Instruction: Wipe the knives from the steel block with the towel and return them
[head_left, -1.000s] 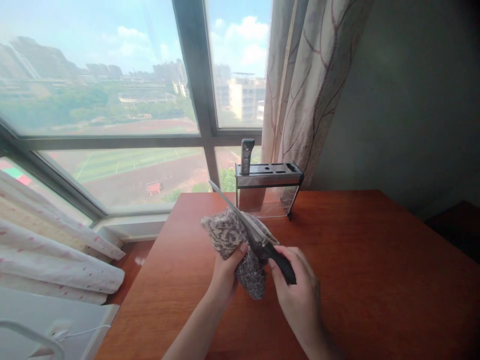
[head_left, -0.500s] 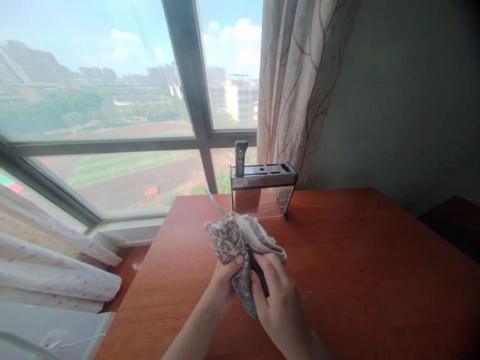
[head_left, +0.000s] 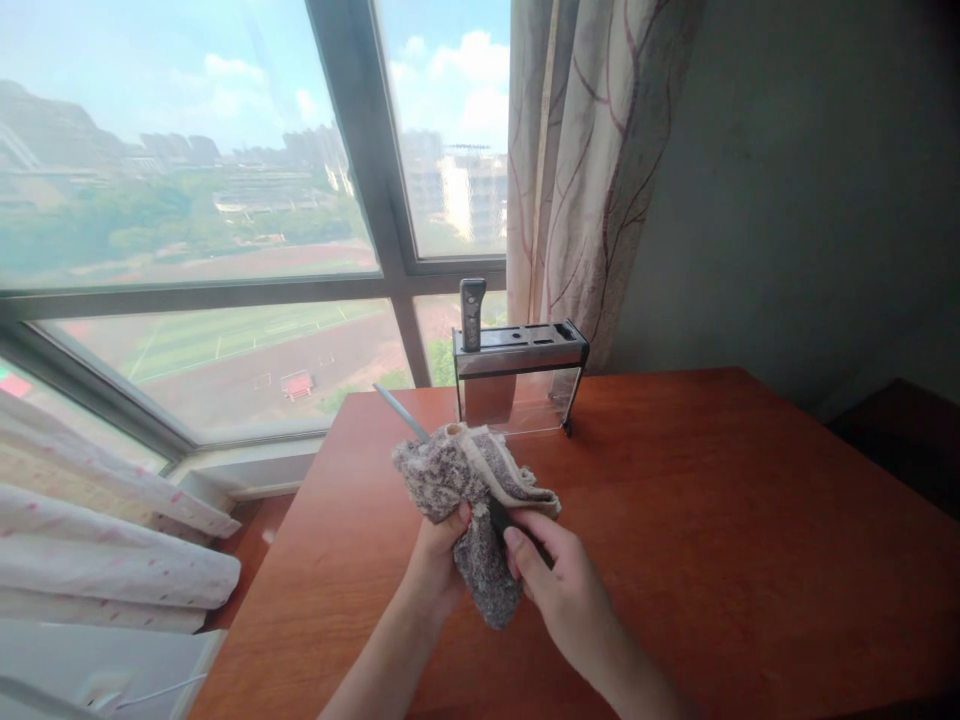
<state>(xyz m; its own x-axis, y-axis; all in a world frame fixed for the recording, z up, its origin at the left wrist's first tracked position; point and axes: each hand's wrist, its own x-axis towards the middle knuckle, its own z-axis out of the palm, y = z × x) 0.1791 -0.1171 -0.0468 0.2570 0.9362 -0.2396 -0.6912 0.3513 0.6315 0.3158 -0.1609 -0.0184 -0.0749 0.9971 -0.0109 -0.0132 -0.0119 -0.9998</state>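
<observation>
L hand point(head_left: 437, 545) grips cloth point(head_left: 465, 490) wrapped round knife point(head_left: 401, 412); blade tip pokes out upper left. R hand point(head_left: 559, 580) closed on the handle, over desk point(head_left: 712, 520), knife block point(head_left: 517, 375) behind.

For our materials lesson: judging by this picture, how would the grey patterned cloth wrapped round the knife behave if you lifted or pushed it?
Probably floppy: the cloth folds over the knife blade and droops below the left hand. Likely light, since the fingers bunch it easily. Its nubby weave suggests it would drag rather than slide on the table.
</observation>
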